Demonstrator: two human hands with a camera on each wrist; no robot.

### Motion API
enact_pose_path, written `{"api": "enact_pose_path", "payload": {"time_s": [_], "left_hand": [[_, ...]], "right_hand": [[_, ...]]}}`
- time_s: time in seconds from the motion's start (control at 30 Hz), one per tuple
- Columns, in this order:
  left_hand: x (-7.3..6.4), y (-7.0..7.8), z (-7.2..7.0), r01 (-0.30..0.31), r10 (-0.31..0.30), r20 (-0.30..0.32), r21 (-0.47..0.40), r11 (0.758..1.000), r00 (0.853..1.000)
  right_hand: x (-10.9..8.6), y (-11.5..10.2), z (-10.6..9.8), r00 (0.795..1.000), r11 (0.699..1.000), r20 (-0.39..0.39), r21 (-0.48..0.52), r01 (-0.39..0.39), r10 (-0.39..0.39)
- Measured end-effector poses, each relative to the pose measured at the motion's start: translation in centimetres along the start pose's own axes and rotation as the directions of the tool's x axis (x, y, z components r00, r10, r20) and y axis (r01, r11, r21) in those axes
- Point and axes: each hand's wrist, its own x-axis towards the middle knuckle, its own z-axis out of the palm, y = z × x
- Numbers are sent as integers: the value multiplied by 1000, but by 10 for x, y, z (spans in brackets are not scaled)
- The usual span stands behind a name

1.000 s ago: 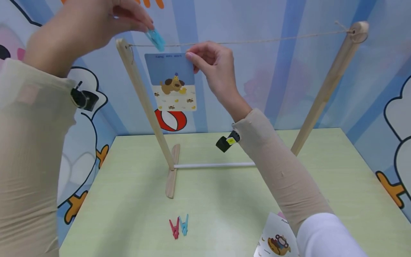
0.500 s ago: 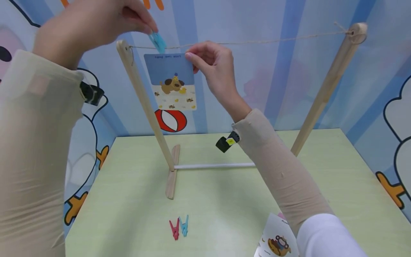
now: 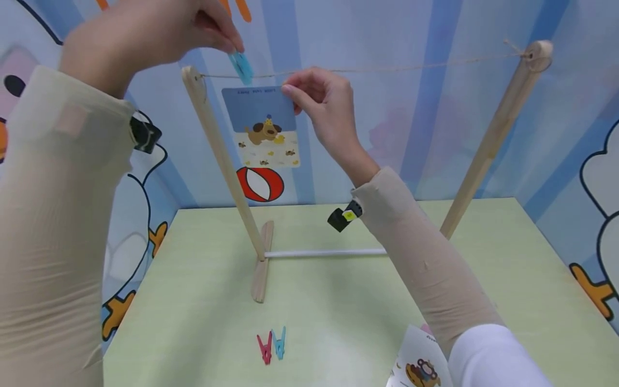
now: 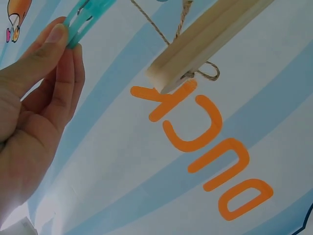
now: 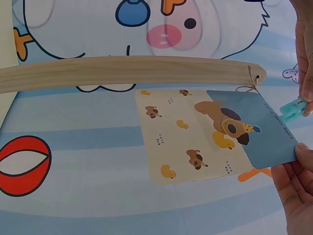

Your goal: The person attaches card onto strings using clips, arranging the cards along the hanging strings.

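Up at the left end of the twine line (image 3: 411, 67), my left hand (image 3: 159, 35) pinches a light-blue clothespin (image 3: 241, 67) between thumb and fingers. The clothespin points down, its tip right at the top edge of a card (image 3: 265, 123) with a dog picture. My right hand (image 3: 321, 102) pinches that card's upper right corner between thumb and index finger, close under the line. In the right wrist view the clothespin (image 5: 293, 108) overlaps the card's blue end. The left wrist view shows the clothespin (image 4: 88, 17) gripped at its handle end.
The line runs between two wooden posts (image 3: 224, 166), joined low down by a white rod (image 3: 329, 252). On the table (image 3: 203, 322) lie a red clothespin (image 3: 265, 348) and a blue clothespin (image 3: 279, 344). A monkey card (image 3: 418, 363) lies at front right, partly under my right arm.
My left hand has moved slightly right and down with the clothespin, bringing it to the card's top edge. My right hand keeps holding the card. The head view has tilted up a little.
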Motion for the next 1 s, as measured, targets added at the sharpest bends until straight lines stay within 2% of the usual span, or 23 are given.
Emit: {"api": "enact_pose_path", "payload": {"time_s": [0.17,0.43,0.73,1.0], "left_hand": [[1,0,-2,-9,10,-13,29,1000,1000],[1,4,-1,-9,8,34,18,1000,999],[4,6,-1,-12,11,42,34,999,999],[5,11,0,16,-18,77,36,999,997]], "right_hand": [[1,0,0,1000,1000,-4,-13,21,-22],[1,-1,2,997,997,-17,-25,69,-70],[3,-2,3,994,994,-35,-20,106,-106],[4,-4,4,991,991,-42,-15,130,-131]]}}
